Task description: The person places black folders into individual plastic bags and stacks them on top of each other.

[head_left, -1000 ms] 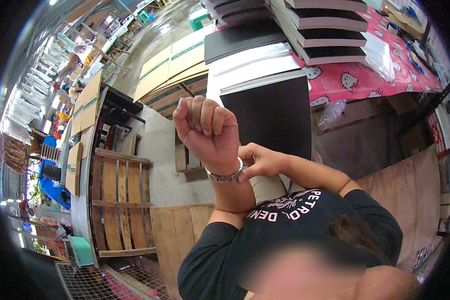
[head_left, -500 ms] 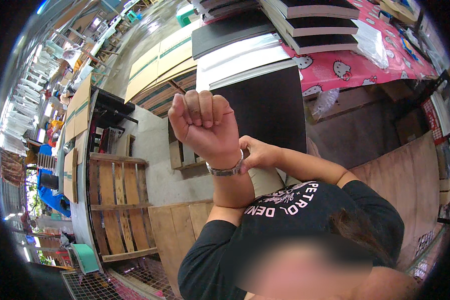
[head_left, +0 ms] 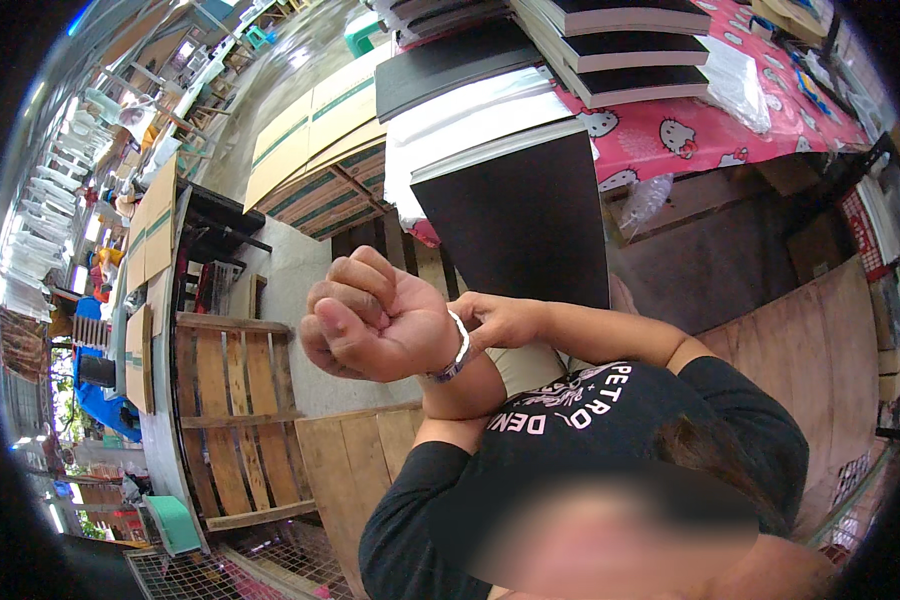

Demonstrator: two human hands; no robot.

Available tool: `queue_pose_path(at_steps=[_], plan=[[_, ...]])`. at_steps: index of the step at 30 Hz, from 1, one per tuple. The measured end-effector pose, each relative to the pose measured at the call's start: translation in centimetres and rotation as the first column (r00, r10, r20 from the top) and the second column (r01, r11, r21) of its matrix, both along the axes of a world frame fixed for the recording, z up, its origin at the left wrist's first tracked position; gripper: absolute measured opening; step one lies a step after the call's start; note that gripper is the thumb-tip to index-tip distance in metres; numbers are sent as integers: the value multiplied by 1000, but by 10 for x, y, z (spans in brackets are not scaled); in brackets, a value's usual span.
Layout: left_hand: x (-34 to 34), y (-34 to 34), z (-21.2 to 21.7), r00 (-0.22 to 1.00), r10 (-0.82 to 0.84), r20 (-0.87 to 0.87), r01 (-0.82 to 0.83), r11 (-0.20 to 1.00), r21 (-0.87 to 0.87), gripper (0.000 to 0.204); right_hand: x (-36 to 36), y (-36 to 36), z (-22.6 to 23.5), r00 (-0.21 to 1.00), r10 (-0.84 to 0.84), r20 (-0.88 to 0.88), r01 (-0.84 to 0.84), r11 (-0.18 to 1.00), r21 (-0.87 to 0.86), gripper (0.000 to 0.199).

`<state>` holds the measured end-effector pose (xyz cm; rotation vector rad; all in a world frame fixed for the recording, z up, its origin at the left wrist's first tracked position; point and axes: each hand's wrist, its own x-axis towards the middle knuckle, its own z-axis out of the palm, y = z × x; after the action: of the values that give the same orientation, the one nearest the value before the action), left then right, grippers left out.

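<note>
My left hand (head_left: 380,320) is raised in front of me, its fingers curled into a fist with nothing seen in them. Around that wrist sits a silver link bracelet (head_left: 456,350); whether it carries a watch face is hidden. My right hand (head_left: 500,320) reaches across to the left wrist, thumb and fingers closed on the bracelet's edge. Just beyond the hands stands a large black-covered book or album (head_left: 525,215), tilted, with its white page edges along the top. White sheets (head_left: 480,105) and another black cover (head_left: 460,65) lie behind it.
Several thick black books (head_left: 635,52) are stacked on a pink patterned tablecloth (head_left: 650,135). Flat cardboard (head_left: 315,125) with green stripes lies at far left. A wooden pallet (head_left: 240,380) and a wooden board (head_left: 360,445) are on my left; another board (head_left: 795,325) is on my right.
My left fist has tipped down and to the left, turning at the wrist. My right hand stays at the bracelet and has shifted slightly. The view has shifted a little.
</note>
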<state>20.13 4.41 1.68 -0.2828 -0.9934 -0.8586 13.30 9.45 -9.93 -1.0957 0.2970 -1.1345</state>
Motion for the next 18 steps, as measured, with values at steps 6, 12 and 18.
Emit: queue_pose_path(at_steps=[6, 12, 18], plan=[[10, -19, 7, 367, -842, -396, 930, 338, 142, 38, 3, -6, -5, 985, -160, -65, 150, 979, -136, 50], [-6, -2, 2, 997, -60, -43, 67, 981, 184, 38, -1, -4, -5, 998, 50, -37, -48, 998, 49, 46], [2, -21, 1, 690, -681, -245, 723, 631, 281, 39, -2, -6, -16, 977, -162, -141, 132, 970, -206, 48]])
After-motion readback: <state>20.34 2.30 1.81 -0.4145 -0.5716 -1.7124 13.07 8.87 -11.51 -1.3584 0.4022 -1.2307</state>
